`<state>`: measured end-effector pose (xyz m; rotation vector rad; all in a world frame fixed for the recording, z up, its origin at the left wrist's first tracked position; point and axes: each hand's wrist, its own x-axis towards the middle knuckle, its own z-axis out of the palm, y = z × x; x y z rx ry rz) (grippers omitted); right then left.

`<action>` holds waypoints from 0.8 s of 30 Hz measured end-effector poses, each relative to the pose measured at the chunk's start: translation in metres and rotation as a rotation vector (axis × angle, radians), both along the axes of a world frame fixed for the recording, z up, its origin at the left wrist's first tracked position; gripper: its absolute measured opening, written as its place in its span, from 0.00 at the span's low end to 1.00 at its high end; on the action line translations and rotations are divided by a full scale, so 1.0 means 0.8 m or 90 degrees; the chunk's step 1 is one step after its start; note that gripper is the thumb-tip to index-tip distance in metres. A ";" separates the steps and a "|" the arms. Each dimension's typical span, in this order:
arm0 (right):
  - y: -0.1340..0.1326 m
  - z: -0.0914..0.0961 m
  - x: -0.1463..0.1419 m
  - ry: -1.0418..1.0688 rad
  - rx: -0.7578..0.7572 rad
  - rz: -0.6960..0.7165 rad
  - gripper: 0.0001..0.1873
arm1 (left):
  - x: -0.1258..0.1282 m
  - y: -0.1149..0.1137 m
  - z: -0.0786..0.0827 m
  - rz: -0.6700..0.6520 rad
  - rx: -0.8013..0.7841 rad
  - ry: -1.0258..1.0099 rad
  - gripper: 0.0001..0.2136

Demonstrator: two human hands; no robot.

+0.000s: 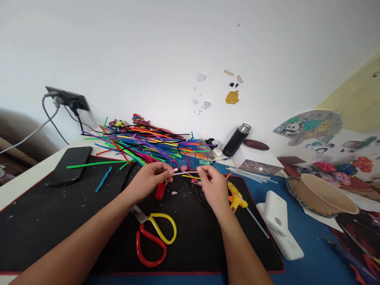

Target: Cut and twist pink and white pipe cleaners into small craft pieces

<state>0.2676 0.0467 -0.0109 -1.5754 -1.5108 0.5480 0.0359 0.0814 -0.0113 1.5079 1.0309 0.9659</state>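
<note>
Between my two hands a pale pinkish pipe cleaner (186,173) is held out nearly level above the black mat. My left hand (156,176) pinches its left end between thumb and fingers. At the other end, the thumb and forefinger of my right hand (210,182) close on it. Just behind it lies a small pink coil (184,168). Scissors (156,233) with one yellow and one red handle rest below my left hand, their blades partly hidden by my forearm. A red-handled tool (160,190) lies under my left fingers. Beside my right hand is a yellow glue gun (236,197).
A heap of coloured pipe cleaners (148,142) lies against the wall. On the left is a black phone (69,164) near a blue twisted piece (103,179). To the right are a black thermos (236,140), white power banks (277,215), glue sticks (251,174) and a tan bowl (328,194).
</note>
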 end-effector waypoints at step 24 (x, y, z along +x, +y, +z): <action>0.009 -0.014 0.014 -0.401 -0.213 -0.009 0.03 | 0.002 -0.002 0.001 -0.008 -0.002 -0.028 0.19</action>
